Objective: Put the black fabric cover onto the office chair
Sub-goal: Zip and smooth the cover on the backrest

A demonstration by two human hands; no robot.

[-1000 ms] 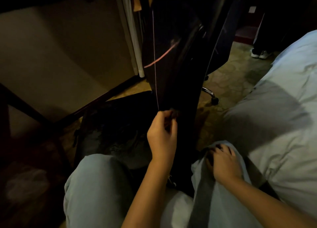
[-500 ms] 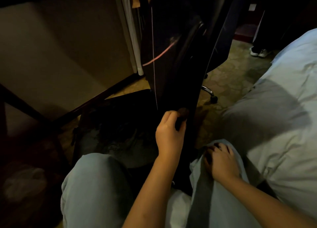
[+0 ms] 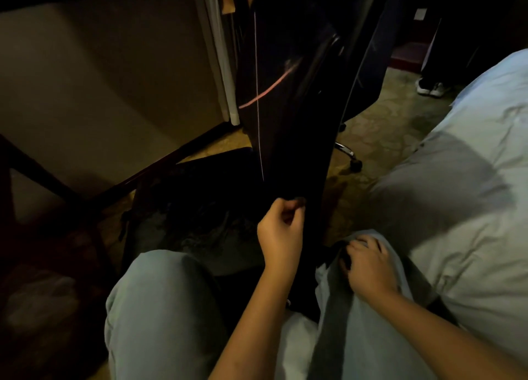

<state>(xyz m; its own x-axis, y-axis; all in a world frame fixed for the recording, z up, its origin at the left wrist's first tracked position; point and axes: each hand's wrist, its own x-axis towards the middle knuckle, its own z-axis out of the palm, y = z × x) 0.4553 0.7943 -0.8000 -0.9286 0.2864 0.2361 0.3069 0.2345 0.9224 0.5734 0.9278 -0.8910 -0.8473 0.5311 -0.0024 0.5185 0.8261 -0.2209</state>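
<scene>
Checking in on the feed: over the last second my left hand slid a bit to the right along the bottom edge and re-gripped. Half a second back the fingers were hooked over the hem; now they're curled in tight, with the tips pinching the lower hem of the black fabric cover. The right hand hasn't budged. It sits on the right knee, fingers bent over a dark patch, and it's too murky to tell if it's really gripping anything.

To me that looks like taking up slack. The cover hangs stretched from the office chair at the far side down to my left hand, so it's on up top and the bottom still needs tugging down.

Material-wise, the cover is thin and slightly shiny and pulls into a long, taut panel. A pale stitch line runs straight down it and a pinkish seam curves across. A chrome leg with a caster pokes out underneath. Rumpled pale bedding fills the right side.
</scene>
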